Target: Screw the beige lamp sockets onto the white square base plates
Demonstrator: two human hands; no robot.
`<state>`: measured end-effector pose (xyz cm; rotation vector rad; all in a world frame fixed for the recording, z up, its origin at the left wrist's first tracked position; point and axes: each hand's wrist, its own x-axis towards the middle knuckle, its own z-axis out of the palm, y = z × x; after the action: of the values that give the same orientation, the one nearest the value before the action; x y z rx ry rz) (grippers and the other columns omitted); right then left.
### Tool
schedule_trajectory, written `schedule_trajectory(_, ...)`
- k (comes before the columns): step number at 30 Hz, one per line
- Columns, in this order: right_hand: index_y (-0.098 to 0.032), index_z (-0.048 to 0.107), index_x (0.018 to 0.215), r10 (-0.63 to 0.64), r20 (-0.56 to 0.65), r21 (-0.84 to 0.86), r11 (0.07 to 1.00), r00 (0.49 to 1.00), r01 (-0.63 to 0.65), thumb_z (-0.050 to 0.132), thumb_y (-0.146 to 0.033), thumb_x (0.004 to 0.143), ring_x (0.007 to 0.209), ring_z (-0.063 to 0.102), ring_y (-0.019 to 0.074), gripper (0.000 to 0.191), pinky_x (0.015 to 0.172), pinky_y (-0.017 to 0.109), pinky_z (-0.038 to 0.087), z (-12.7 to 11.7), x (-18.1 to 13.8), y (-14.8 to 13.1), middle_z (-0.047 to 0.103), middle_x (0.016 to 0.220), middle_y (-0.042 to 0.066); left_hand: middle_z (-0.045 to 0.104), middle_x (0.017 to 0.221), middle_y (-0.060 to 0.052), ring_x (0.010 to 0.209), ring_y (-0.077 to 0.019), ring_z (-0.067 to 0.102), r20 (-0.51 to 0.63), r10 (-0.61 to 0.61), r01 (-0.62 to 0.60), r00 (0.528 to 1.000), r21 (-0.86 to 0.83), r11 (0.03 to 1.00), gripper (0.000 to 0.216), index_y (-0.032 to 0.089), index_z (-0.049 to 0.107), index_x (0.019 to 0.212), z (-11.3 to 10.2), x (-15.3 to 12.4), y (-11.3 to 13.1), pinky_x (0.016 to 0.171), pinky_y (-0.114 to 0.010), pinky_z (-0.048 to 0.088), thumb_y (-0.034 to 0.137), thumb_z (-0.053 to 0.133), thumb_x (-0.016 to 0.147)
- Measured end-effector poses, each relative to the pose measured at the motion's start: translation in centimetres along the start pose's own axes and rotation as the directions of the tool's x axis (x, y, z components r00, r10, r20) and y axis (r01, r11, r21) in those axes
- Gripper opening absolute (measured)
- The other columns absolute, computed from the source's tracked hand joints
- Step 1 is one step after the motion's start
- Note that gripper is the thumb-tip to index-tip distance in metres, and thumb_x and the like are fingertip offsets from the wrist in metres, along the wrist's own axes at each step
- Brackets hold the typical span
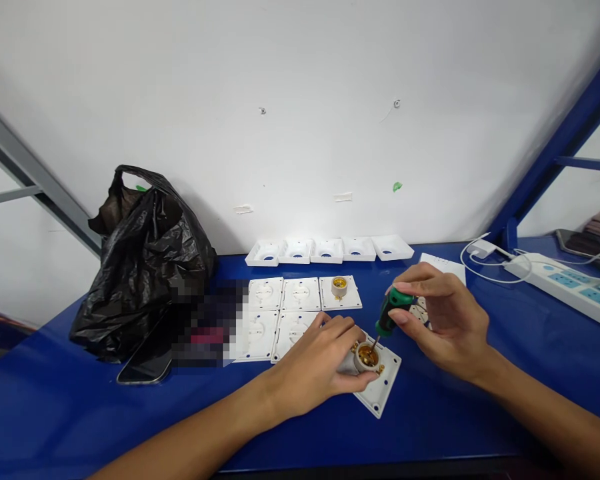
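Note:
My left hand [325, 363] grips a round lamp socket [367, 358] with a brass-coloured inside, thumb on the near side and fingers on the far side. The socket sits on a square white plate [384, 387] that lies turned on the table. Between the thumb and fingers of my right hand [437, 317] is a small green and black screwdriver [394, 310], tilted, its shaft reaching down into the socket. Whether the tip touches a screw I cannot tell. Behind, another white plate [353, 300] carries a similar socket [339, 287].
More white plates [265, 293] lie in rows on the blue table [300, 440]. White covers [327, 251] line the wall. At left stand a black plastic bag [145, 267] and a phone [147, 360]. A power strip [570, 283] with white cables lies at right.

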<state>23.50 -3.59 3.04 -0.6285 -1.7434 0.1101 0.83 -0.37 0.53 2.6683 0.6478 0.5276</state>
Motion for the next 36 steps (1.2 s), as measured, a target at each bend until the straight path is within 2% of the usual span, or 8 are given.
schedule_trajectory(6,-0.029,0.058,0.147,0.038,0.157,0.051,0.998,0.987,-0.047,0.064,-0.006,0.098,0.125,0.068,0.0282,0.054,0.097,0.049,0.061,-0.06,0.04,-0.54,0.07,0.131,0.011,0.068,0.104,-0.002,0.097,-0.0247,0.066,0.003,0.011,-0.011,1.0,-0.02,1.0,0.032,0.021,0.06,0.103,0.04,0.04,-0.19,0.098,-0.04,0.044,0.04,0.084,0.094)
schedule_trajectory(9,-0.029,0.057,0.145,0.049,0.151,0.077,0.995,0.987,-0.061,0.064,-0.004,0.097,0.119,0.07,0.0267,0.055,0.093,0.048,0.062,0.2,0.0,-0.41,0.071,0.126,0.009,0.069,0.105,-0.002,0.097,-0.0242,0.066,0.01,0.017,-0.016,1.0,-0.033,0.999,0.033,0.021,0.059,0.104,0.09,0.05,-0.32,0.1,-0.04,0.043,0.041,0.083,0.094)
schedule_trajectory(14,-0.031,0.062,0.132,0.034,0.051,0.065,0.997,0.998,-0.037,0.077,-0.002,0.087,0.087,0.064,0.0199,0.056,0.068,0.035,0.056,0.25,-0.01,0.02,0.065,0.096,0.001,0.069,0.103,-0.002,0.095,-0.024,0.066,0.016,0.019,-0.018,1.0,-0.03,0.999,0.034,0.02,0.06,0.105,0.18,0.07,-0.44,0.099,-0.04,0.044,0.044,0.082,0.095)
schedule_trajectory(16,-0.031,0.061,0.133,0.027,0.071,0.06,0.998,0.997,-0.031,0.077,-0.004,0.088,0.091,0.066,0.0211,0.056,0.072,0.037,0.057,0.09,0.0,-0.04,0.066,0.1,0.002,0.069,0.103,-0.003,0.094,-0.0242,0.066,0.02,0.011,-0.01,1.0,-0.026,1.0,0.033,0.02,0.06,0.104,0.1,0.06,-0.35,0.1,-0.04,0.044,0.044,0.082,0.094)
schedule_trajectory(21,-0.031,0.054,0.145,0.068,0.195,0.058,0.995,0.978,-0.081,0.066,-0.01,0.098,0.119,0.068,0.0271,0.053,0.094,0.049,0.06,0.05,-0.06,-0.41,0.069,0.125,0.01,0.07,0.108,-0.004,0.098,-0.0257,0.066,0.017,0.007,-0.007,1.0,-0.029,1.0,0.031,0.021,0.063,0.111,-0.15,0.02,-0.08,0.099,-0.041,0.044,0.04,0.081,0.096)
schedule_trajectory(27,-0.032,0.059,0.135,0.037,0.093,0.043,0.998,0.995,-0.042,0.077,-0.006,0.089,0.092,0.068,0.0212,0.056,0.072,0.037,0.06,0.21,-0.21,-0.1,0.068,0.103,0.003,0.069,0.106,-0.003,0.096,-0.025,0.066,0.037,0.0,0.0,0.999,-0.019,1.0,0.03,0.022,0.062,0.112,-0.24,0.06,-0.04,0.099,-0.041,0.044,0.043,0.078,0.097)
schedule_trajectory(32,-0.032,0.055,0.142,0.044,0.161,0.015,0.999,0.986,-0.047,0.072,-0.013,0.095,0.112,0.073,0.0275,0.053,0.087,0.048,0.064,0.16,-0.22,-0.35,0.073,0.119,0.008,0.069,0.108,-0.003,0.099,-0.0258,0.066,0.043,-0.001,0.002,0.999,-0.027,1.0,0.03,0.022,0.062,0.115,-0.43,0.12,0.12,0.098,-0.041,0.045,0.039,0.079,0.097)
schedule_trajectory(36,-0.032,0.053,0.144,0.055,0.175,0.018,0.998,0.983,-0.059,0.067,-0.009,0.098,0.116,0.073,0.0266,0.054,0.091,0.048,0.064,0.13,-0.41,-0.43,0.073,0.122,0.008,0.07,0.109,-0.003,0.101,-0.0258,0.067,0.047,0.006,-0.004,0.999,-0.044,0.999,0.031,0.022,0.062,0.118,-0.38,0.19,0.05,0.097,-0.041,0.044,0.038,0.079,0.098)
